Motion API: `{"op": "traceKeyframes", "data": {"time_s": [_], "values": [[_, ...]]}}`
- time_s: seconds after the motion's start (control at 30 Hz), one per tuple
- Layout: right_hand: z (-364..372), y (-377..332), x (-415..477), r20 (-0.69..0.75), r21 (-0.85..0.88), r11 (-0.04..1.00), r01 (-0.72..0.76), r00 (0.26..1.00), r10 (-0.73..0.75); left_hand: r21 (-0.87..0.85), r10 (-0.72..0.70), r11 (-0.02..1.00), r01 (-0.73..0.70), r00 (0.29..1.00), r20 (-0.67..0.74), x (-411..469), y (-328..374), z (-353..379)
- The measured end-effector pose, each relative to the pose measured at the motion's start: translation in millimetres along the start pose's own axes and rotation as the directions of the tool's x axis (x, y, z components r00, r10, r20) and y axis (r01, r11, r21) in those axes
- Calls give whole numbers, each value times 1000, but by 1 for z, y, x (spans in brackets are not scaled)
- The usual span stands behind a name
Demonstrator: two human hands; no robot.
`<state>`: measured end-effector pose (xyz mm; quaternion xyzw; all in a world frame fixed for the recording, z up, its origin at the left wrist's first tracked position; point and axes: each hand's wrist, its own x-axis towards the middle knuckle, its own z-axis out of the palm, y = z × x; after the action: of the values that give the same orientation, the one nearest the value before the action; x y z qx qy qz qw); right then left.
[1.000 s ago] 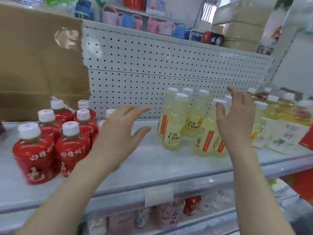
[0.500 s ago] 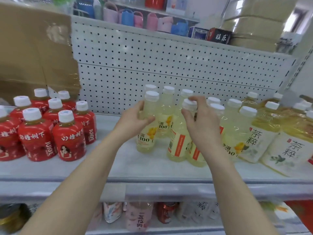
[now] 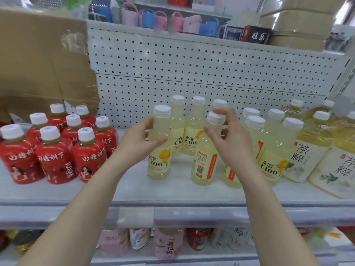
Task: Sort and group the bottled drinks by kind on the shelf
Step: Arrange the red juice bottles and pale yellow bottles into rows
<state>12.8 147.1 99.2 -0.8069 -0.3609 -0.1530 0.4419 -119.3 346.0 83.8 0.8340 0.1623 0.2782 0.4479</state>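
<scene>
Several pale yellow C100 bottles stand mid-shelf on the white shelf (image 3: 119,191). My left hand (image 3: 138,143) grips the front-left C100 bottle (image 3: 160,160) around its upper body. My right hand (image 3: 228,141) holds the neck of another C100 bottle (image 3: 205,166), whose back label faces me. More C100 bottles (image 3: 272,158) stand behind and to the right. A group of red juice bottles (image 3: 55,150) with white caps fills the left of the shelf. Larger golden tea bottles (image 3: 305,150) stand at the right.
A brown cardboard box (image 3: 42,60) stands behind the red bottles against the white pegboard (image 3: 192,73). Coloured small bags and boxes line the upper shelf (image 3: 172,22). Pink and red drinks (image 3: 167,244) sit on the lower shelf.
Both hands went from reaching with open fingers to closing on two C100 bottles. Over the last half second the hands and bottles barely shifted.
</scene>
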Motion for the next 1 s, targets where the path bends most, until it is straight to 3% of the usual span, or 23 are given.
{"op": "traceKeyframes", "data": {"time_s": [0.27,0.43,0.5,0.63,0.8,1.0], "values": [[-5,-7,-5,109,101,995,0,994,-11,19,27,999,-27,999,-23,18,10,31],[-17,-10,-7,234,229,968,-97,971,42,68,26,997,-24,999,-34,25,13,27],[-19,-13,-4,214,193,976,-104,975,62,59,68,996,-66,997,-26,28,14,24],[-13,-26,1,157,-50,998,-40,986,47,48,111,993,-108,992,-60,31,15,24],[10,-41,0,77,-19,999,-49,996,50,-42,72,996,-73,997,-26,30,9,17],[0,-43,-1,284,-26,1000,-11,959,18,-5,72,997,-72,997,30,6,-15,4]]}}
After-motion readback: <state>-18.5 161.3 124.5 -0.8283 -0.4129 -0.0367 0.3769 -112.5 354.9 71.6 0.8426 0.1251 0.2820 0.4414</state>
